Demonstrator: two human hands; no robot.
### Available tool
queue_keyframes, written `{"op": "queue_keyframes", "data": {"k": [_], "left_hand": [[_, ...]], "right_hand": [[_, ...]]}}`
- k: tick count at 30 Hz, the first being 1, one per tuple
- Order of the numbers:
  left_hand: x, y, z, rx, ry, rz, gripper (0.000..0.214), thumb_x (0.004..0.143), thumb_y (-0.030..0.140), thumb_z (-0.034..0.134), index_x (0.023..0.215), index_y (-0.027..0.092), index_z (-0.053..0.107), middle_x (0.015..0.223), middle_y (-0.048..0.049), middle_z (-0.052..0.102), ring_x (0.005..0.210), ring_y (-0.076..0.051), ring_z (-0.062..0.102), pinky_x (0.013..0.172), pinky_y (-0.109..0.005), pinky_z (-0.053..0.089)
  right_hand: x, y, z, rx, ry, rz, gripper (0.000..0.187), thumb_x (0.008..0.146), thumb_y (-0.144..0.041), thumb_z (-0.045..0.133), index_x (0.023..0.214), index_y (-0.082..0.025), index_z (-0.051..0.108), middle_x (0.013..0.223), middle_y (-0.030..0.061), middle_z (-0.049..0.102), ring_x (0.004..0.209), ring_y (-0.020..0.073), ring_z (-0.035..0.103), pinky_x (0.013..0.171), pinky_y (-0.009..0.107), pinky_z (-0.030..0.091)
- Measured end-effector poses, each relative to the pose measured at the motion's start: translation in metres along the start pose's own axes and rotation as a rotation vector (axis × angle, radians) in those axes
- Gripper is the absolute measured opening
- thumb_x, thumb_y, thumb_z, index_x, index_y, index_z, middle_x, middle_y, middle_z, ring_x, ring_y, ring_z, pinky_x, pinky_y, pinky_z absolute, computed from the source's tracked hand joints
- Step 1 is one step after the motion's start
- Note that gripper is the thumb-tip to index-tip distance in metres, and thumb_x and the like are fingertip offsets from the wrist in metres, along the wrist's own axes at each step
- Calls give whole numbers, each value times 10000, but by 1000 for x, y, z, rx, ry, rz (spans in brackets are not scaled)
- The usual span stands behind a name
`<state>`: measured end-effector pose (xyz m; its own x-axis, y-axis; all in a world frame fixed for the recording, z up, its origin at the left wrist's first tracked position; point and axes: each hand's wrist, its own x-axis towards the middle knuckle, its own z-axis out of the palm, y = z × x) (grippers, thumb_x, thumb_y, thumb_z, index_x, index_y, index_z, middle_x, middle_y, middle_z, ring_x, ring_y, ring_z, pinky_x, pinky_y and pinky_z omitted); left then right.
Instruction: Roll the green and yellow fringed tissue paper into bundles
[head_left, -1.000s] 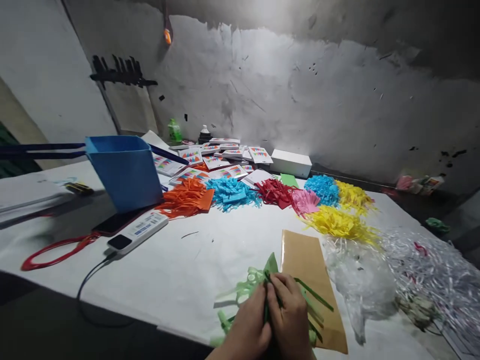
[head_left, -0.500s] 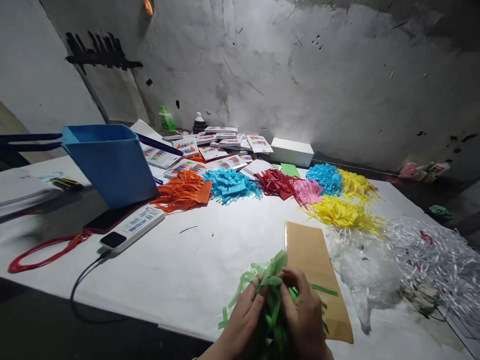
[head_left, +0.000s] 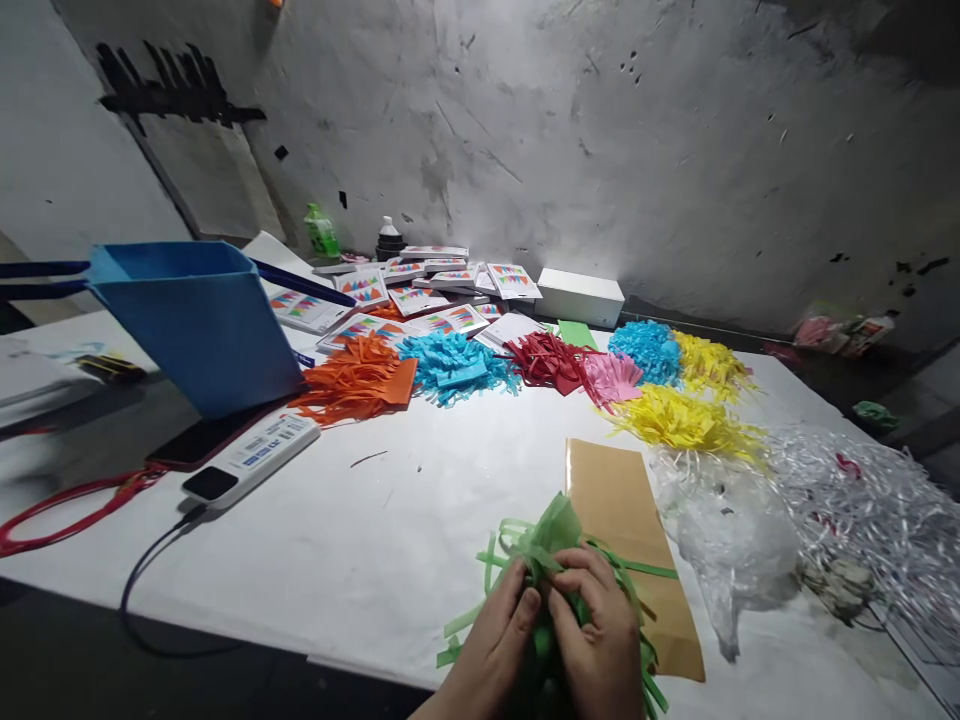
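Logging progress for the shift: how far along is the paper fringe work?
Done, apparently: orange pile, blue pile, red pile, pink pile, yellow pile, all fringed, at the back. In hand: left hand and right hand pinch a green strip bundle. Left, likely: a flat green sheet by the white box looks uncut.

Matt green paper fringe (head_left: 551, 545); glossy plastic bag (head_left: 731, 535).

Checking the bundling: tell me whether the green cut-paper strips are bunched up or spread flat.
Bunched up. The left hand and right hand pinch the green cut-paper strips into a tuft; ends splay out.
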<state>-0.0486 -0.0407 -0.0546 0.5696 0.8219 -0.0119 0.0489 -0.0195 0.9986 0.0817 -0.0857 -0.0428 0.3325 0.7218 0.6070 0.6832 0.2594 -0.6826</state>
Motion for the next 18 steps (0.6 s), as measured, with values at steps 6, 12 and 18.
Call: {"op": "queue_keyframes", "data": {"k": [6,12,18], "left_hand": [[7,11,-3,5,-41,71,509,1008,569,380,1285,206,604,1272,-92,659,1176,-282,570,1039,-394,434],[10,16,-10,49,-74,128,415,1026,458,356,1212,205,628,1213,-83,677,1086,-266,600,971,-381,464],[16,19,-10,303,-41,175,324,960,296,360,1001,186,662,972,-91,711,889,-253,641,819,-375,517]], "right_hand": [[8,0,-8,392,-197,366,196,738,-175,686,614,-230,546,801,-6,641,758,172,637,684,252,505],[14,14,-19,553,-330,517,186,711,-275,808,627,-217,653,869,15,670,863,198,659,793,277,507],[4,15,-17,35,-38,38,62,895,-188,597,910,-247,586,949,39,658,897,202,652,763,305,537]]}}
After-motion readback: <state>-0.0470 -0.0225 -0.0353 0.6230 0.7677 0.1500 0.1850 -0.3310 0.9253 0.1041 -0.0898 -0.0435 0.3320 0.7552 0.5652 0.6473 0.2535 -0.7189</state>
